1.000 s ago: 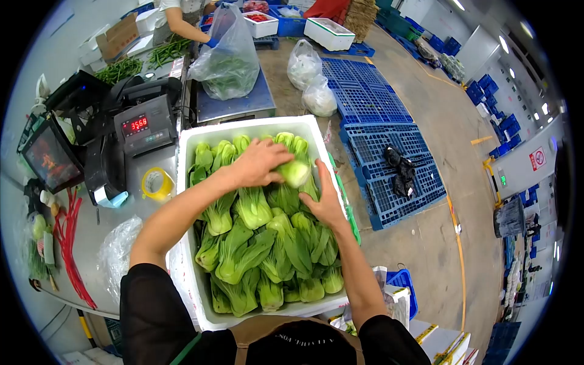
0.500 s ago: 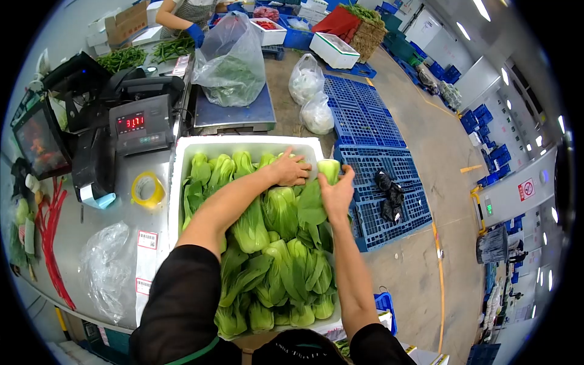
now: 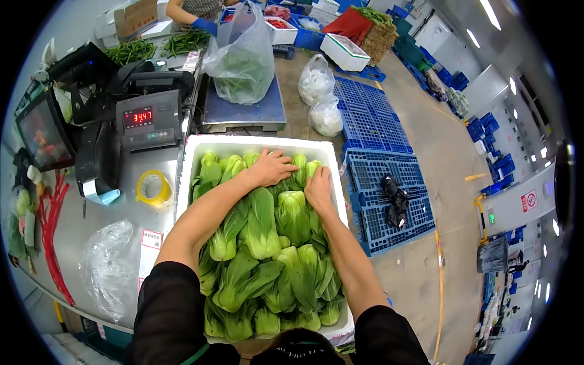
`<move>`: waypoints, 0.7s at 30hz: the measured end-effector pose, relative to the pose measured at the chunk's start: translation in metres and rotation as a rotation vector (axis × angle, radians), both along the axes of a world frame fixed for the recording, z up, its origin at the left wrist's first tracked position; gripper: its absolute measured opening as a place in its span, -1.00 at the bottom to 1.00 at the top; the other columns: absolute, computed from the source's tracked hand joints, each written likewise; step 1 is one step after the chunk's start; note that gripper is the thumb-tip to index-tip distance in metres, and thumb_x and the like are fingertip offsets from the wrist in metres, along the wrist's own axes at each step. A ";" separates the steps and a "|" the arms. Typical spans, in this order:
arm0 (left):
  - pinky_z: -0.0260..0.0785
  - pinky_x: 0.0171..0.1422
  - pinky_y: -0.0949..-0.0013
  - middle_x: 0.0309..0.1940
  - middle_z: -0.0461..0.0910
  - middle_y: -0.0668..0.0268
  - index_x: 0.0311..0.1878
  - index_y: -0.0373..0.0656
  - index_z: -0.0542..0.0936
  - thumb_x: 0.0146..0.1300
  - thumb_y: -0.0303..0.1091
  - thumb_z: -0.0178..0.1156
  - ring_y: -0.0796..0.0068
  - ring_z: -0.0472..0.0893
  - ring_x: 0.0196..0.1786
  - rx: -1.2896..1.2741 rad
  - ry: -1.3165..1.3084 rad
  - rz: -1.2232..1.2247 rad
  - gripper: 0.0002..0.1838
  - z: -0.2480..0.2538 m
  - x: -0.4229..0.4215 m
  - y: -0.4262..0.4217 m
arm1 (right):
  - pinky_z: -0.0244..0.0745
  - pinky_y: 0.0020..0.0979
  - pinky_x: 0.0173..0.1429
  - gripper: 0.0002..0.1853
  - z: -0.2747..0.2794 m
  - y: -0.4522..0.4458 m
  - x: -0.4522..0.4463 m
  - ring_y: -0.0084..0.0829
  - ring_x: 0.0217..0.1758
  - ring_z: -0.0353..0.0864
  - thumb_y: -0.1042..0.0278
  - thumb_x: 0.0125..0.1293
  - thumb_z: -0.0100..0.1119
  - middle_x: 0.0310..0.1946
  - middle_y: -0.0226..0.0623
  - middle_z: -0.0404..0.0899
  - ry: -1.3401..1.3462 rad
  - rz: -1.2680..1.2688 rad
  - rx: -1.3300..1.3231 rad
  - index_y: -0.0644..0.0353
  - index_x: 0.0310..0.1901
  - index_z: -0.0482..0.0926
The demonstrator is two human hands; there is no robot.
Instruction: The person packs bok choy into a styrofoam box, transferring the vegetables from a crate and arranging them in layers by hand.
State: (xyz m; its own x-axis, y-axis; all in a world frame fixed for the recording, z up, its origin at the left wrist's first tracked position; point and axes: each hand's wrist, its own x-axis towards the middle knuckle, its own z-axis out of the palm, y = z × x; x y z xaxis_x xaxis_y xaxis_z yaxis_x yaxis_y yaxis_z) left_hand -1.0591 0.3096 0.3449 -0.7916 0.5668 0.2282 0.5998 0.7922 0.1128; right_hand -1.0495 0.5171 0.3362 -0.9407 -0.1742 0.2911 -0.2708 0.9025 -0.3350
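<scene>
Head view: your loosely spread left hand (image 3: 272, 169) and half-curled right hand (image 3: 319, 191) (its grip unclear) touch leafy green bok choy (image 3: 293, 219).

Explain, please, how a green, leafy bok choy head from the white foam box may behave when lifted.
The green, leafy bok choy head would probably flop at its broad leaves; its thick, pale base looks stiffer. Close packing might catch and tear leaves.

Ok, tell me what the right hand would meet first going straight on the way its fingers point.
The right hand would first meet the bok choy at its fingertips, then probably the far wall of the white box, though depth is hard to judge.
</scene>
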 end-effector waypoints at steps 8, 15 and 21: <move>-0.24 0.48 -0.40 0.48 0.08 0.19 0.49 -0.03 0.07 0.45 0.19 -0.28 0.16 0.00 0.55 -0.075 -0.400 -0.074 -0.31 0.045 0.072 0.029 | 0.05 0.04 0.39 -0.44 -0.010 0.020 0.078 0.13 0.40 0.13 0.19 0.42 -0.04 0.36 0.17 0.15 0.019 0.203 0.041 0.44 0.31 0.24; -0.27 0.53 -0.30 0.50 0.04 0.23 0.52 0.03 -0.03 0.42 0.25 -0.25 0.18 -0.02 0.56 -0.219 -0.414 -0.071 -0.25 0.031 0.060 0.035 | 0.13 -0.13 0.41 -0.51 0.008 0.041 0.090 0.03 0.39 0.22 0.26 0.41 -0.01 0.33 0.10 0.24 -0.094 0.250 -0.348 0.40 0.26 0.32; -0.17 0.51 -0.30 0.51 -0.02 0.16 0.48 -0.03 0.08 0.38 0.03 0.05 0.16 0.00 0.55 -0.248 -0.506 0.019 -0.28 0.108 0.085 0.050 | 0.38 -0.26 0.25 -0.64 0.100 0.100 0.185 -0.07 0.18 0.51 0.53 0.27 0.13 0.11 0.01 0.49 0.186 0.060 -0.500 0.35 0.11 0.48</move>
State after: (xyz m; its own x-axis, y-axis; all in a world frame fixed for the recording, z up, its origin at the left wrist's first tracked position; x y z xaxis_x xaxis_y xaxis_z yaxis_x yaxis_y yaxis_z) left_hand -0.9745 0.3592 0.4526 -0.7780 0.5401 -0.3209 0.5049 0.8415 0.1922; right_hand -0.8650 0.6169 0.4363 -0.8581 -0.0238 0.5130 -0.4129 0.6260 -0.6615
